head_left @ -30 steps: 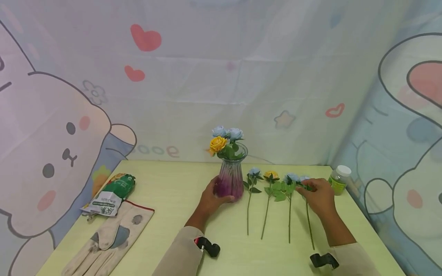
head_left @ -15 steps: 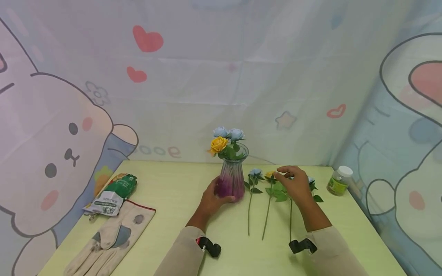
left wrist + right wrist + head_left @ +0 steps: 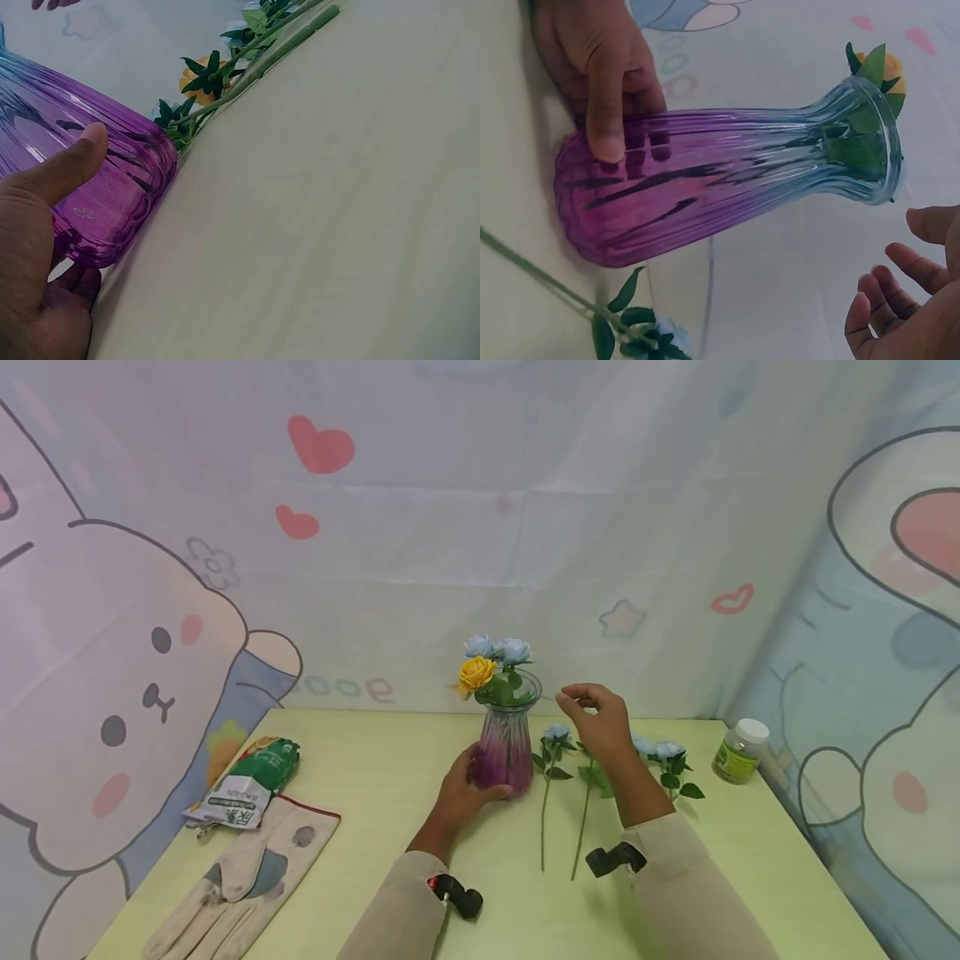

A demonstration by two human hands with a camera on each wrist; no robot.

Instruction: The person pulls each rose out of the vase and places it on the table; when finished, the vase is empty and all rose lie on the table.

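My left hand grips the purple lower part of a ribbed glass vase, thumb across its front in the left wrist view. Standing in the vase are a yellow rose and two light blue roses, their stems visible through the glass. My right hand is raised to the right of the vase's rim, fingers loosely bent with nothing between them in the right wrist view. Beneath it on the table lies another yellow rose, its bloom hidden by the hand in the head view. A blue rose lies beside the vase.
More blue roses lie right of my right hand, partly behind my arm. A white-capped jar stands at the right edge. On the left are a green and white packet and work gloves. A printed cloth hangs behind.
My right hand has moved left and up, from the rightmost blue rose, past the yellow rose, to near the vase's rim. My left hand keeps its grip on the vase.
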